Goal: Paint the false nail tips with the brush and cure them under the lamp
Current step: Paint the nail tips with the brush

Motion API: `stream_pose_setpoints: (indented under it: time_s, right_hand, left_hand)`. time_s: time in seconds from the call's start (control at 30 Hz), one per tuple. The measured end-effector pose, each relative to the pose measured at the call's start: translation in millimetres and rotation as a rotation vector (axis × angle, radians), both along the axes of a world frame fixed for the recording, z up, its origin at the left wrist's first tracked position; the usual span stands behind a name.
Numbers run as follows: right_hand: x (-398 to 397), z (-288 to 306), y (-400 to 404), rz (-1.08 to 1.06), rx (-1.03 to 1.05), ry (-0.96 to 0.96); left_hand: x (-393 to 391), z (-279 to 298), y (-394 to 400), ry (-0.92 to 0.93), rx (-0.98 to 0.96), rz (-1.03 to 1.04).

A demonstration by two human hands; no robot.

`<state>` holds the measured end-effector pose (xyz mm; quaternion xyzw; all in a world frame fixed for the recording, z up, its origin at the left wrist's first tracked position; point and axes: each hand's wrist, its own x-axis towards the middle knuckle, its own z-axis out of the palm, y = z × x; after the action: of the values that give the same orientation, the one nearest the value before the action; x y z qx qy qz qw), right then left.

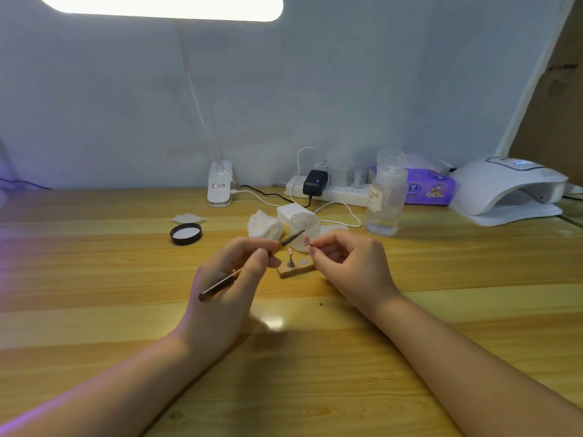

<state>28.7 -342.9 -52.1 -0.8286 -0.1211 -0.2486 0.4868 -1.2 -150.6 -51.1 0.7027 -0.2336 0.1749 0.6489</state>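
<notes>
Two bare hands are raised over the middle of the wooden table (94, 310), brush facing nail tip.
A slim dark brush (252, 263) is pinched by the curled left hand (233, 279); a small pink false nail tip (306, 240) is pinched by the right hand (347, 266). Another tip is kept on the small wooden stand (296, 269) between them. The white curing lamp (508, 192) is set at the far right edge.

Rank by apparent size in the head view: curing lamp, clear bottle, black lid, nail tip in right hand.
1. curing lamp
2. clear bottle
3. black lid
4. nail tip, pinched by the right hand

The lamp and bottle sit farther back, so they look smaller than they are.
</notes>
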Motion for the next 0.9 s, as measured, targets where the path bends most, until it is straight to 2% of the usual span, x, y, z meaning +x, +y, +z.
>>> stream_pose_setpoints:
  time_s: [0.13,0.5,0.7,0.9]
  right_hand:
    - [0.1,-0.5,0.0,-0.013,0.001,-0.005]
    - [0.1,-0.4,-0.1,-0.005,0.0,0.01]
    - [0.6,-0.6,0.5,0.0,0.035,0.03]
    - [0.0,-0.9,-0.4,0.01,0.042,0.037]
  left_hand:
    - [-2.4,2.1,0.4,0.018,0.038,-0.06]
    - [1.9,0.4,0.0,0.001,-0.035,0.035]
    - [-1.7,1.8,-0.2,0.023,-0.002,-0.012]
    - [-2.0,3.8,-2.5,-0.014,-0.088,0.016]
